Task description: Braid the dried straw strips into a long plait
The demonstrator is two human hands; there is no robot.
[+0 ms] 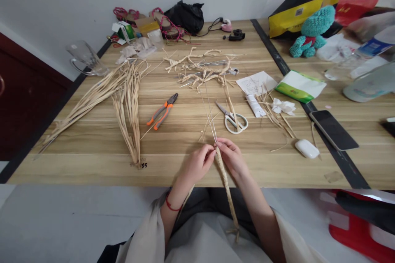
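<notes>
A straw-wrapped wire stem runs from my fingertips down towards my lap, its frayed tail low in the picture. Bare metal wires stick out of its upper end, away from me over the table. My right hand is closed around the upper end from the right. From the other side my left hand pinches the same end, thumb and forefinger together. A loose straw strip hangs below my left wrist. Just beyond my hands lie white-handled scissors with a straw piece across them.
Pliers and long straw bundles lie left. Several wrapped straw branches are at the middle back. Right are a paper sheet, a white tube, a white case, a phone and a glass mug far left.
</notes>
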